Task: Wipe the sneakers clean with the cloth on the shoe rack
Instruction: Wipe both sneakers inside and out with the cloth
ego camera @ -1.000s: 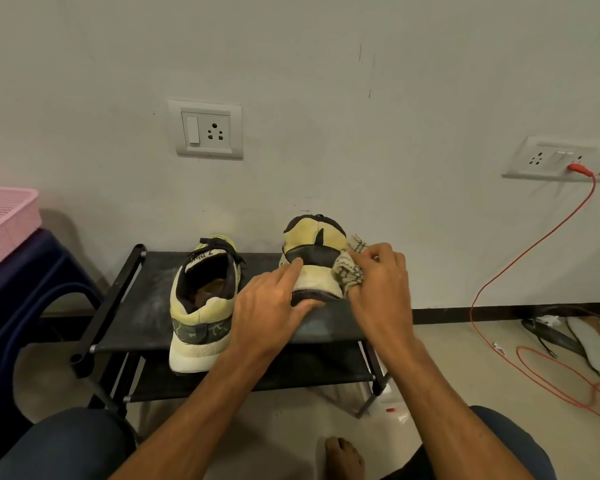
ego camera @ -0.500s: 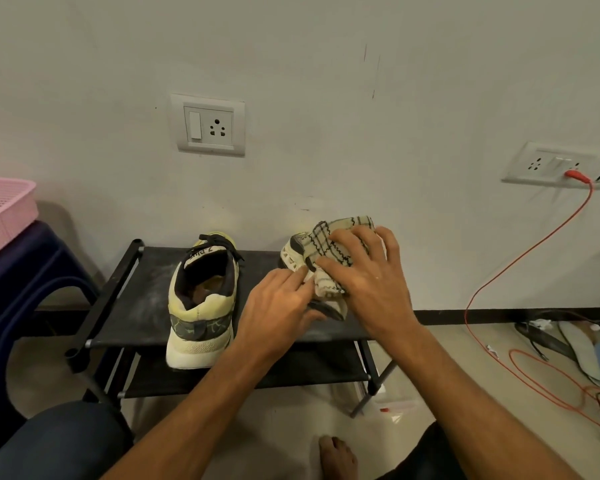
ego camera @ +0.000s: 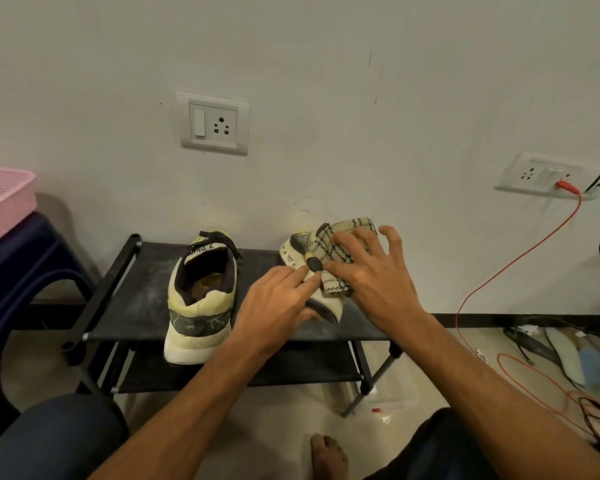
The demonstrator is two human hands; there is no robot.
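Two pale yellow and black sneakers stand on the top shelf of a black shoe rack [ego camera: 125, 292]. The left sneaker [ego camera: 200, 299] points away from me with its heel over the front edge. The right sneaker [ego camera: 297, 252] is mostly hidden under a cream checked cloth [ego camera: 340, 237] and my hands. My right hand [ego camera: 371, 271] presses the cloth flat onto that sneaker, fingers spread. My left hand [ego camera: 278, 303] steadies the same sneaker at its near side, fingertips touching the shoe beside the cloth.
The wall behind carries a socket plate [ego camera: 213, 123] and a second one [ego camera: 548, 176] with a red cable [ego camera: 499, 271] running to the floor. A pink basket [ego camera: 0, 202] rests on a dark blue stool [ego camera: 21, 271] at left. Cables and insoles lie on the floor at right. My bare foot [ego camera: 328, 457] is below the rack.
My right hand has carried the cloth from the sneaker's right side up over its top and spread it there. The left hand slid slightly along the shoe's near side.
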